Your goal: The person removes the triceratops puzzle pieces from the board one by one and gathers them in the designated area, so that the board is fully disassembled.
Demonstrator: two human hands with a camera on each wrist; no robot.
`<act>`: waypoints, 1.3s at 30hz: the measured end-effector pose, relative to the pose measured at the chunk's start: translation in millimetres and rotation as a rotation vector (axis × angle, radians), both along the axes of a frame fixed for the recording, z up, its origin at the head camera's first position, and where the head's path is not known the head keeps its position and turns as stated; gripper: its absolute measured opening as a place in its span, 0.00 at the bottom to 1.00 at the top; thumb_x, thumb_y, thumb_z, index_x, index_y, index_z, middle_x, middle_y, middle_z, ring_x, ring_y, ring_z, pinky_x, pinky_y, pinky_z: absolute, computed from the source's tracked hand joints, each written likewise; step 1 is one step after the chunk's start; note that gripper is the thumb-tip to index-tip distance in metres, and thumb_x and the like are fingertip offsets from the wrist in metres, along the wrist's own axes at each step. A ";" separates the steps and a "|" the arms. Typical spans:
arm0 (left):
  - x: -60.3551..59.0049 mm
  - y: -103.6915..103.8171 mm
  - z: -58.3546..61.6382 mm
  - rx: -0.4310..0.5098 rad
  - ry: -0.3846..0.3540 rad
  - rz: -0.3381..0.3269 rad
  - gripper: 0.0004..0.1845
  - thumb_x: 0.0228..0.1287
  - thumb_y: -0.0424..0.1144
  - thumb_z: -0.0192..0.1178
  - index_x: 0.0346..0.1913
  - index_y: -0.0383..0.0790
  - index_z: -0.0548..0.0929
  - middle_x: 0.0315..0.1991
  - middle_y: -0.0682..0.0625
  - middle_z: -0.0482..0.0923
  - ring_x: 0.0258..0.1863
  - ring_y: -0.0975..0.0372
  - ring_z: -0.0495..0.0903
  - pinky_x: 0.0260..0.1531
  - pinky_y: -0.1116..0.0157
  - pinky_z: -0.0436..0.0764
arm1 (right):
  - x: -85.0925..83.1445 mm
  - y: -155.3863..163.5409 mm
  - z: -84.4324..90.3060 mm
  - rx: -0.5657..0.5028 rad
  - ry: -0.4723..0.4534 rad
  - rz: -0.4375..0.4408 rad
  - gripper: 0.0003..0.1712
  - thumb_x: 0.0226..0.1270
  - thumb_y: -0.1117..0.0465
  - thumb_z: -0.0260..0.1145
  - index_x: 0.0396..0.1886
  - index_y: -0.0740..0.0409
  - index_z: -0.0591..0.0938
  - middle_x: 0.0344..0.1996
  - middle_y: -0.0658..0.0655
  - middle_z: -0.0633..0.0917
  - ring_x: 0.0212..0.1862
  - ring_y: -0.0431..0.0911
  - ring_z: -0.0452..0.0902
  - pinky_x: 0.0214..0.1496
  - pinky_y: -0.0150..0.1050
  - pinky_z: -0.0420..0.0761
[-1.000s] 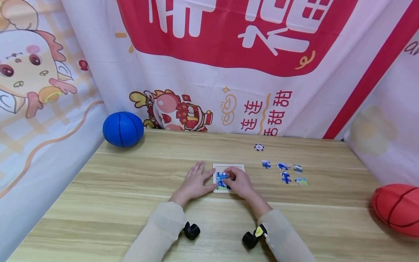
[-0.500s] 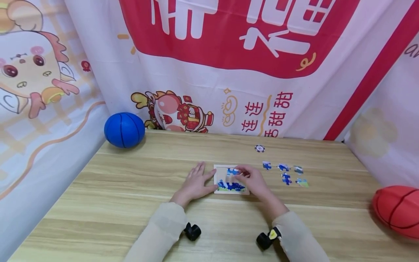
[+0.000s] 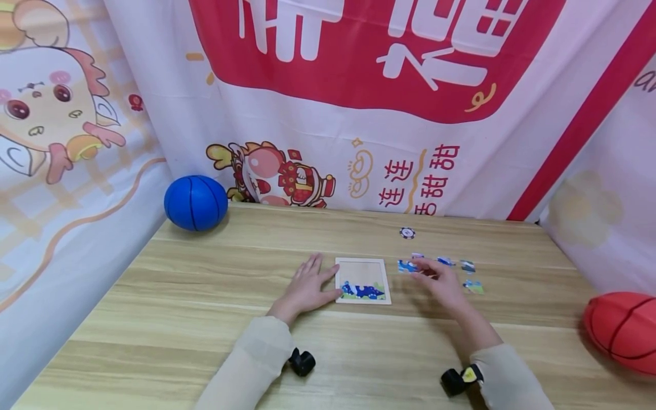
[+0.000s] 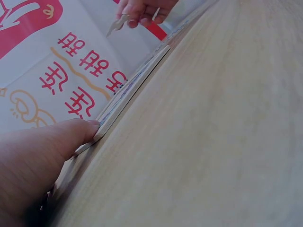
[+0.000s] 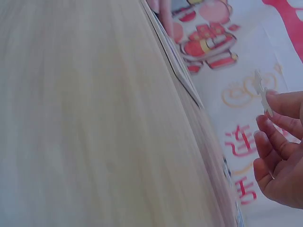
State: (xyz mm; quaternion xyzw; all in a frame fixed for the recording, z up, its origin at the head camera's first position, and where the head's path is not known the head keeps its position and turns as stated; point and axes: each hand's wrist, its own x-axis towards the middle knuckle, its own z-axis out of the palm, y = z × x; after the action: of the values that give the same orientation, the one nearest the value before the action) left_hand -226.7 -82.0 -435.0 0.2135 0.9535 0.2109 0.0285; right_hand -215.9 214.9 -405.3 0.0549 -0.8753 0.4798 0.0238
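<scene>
A puzzle piece [image 3: 407,265], blue and white, sits at the fingertips of the right hand [image 3: 439,281]. The right wrist view shows this piece [image 5: 262,94] pinched edge-on between the thumb and the first fingers [image 5: 272,132], which are curled around it, and it seems to be lifted a little over the table [image 3: 215,319]. Just behind and beside these fingers lie more loose pieces [image 3: 472,286], and farther behind them is a small round chip [image 3: 407,232].

To the left of the held piece is the puzzle board [image 3: 363,280], flat on the table, with only the bottom row filled. The left hand [image 3: 306,286] lies flat with straight, spread fingers; its thumb [image 4: 71,135] presses against the left edge of the board [image 4: 128,94], and it holds nothing.

Far beyond the left fingers a blue ball [image 3: 196,202] rests by the printed cloth [image 3: 359,85]. Far to the right of the right hand there is a red ball [image 3: 622,330].
</scene>
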 end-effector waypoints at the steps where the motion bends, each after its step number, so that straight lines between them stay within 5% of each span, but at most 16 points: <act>1: -0.1 0.0 0.0 0.000 0.002 -0.001 0.34 0.55 0.62 0.47 0.63 0.52 0.59 0.65 0.38 0.38 0.64 0.52 0.35 0.59 0.56 0.38 | 0.4 4.8 -0.2 -0.008 0.001 -0.008 0.19 0.58 0.56 0.60 0.49 0.57 0.76 0.39 0.57 0.75 0.40 0.48 0.68 0.40 0.41 0.69; 16: 0.4 0.0 -0.3 -0.001 0.012 -0.008 0.34 0.55 0.62 0.47 0.63 0.51 0.59 0.65 0.38 0.39 0.64 0.51 0.36 0.59 0.55 0.38 | -2.4 46.4 -16.2 0.050 0.082 -0.073 0.20 0.58 0.59 0.61 0.48 0.65 0.75 0.40 0.63 0.77 0.40 0.47 0.70 0.39 0.28 0.70; 25: -0.4 -0.2 -1.2 -0.008 0.015 -0.004 0.34 0.55 0.62 0.46 0.64 0.52 0.59 0.65 0.38 0.39 0.64 0.51 0.36 0.59 0.56 0.38 | -7.2 48.6 -27.1 0.144 0.086 -0.058 0.18 0.56 0.63 0.62 0.46 0.67 0.76 0.41 0.65 0.77 0.42 0.53 0.70 0.43 0.45 0.70; 39: -2.2 -1.1 -3.4 -0.010 0.022 -0.005 0.35 0.55 0.63 0.45 0.64 0.52 0.58 0.65 0.39 0.38 0.64 0.52 0.35 0.59 0.56 0.38 | -11.8 41.9 -31.3 0.246 0.130 -0.041 0.16 0.52 0.65 0.64 0.43 0.65 0.78 0.41 0.65 0.77 0.45 0.56 0.67 0.47 0.51 0.64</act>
State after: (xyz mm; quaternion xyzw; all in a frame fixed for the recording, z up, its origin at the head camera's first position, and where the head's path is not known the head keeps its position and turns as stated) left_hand -228.9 -83.1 -438.4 0.2182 0.9542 0.2038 0.0198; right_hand -227.7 256.9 -436.5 0.0708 -0.9250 0.3639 0.0834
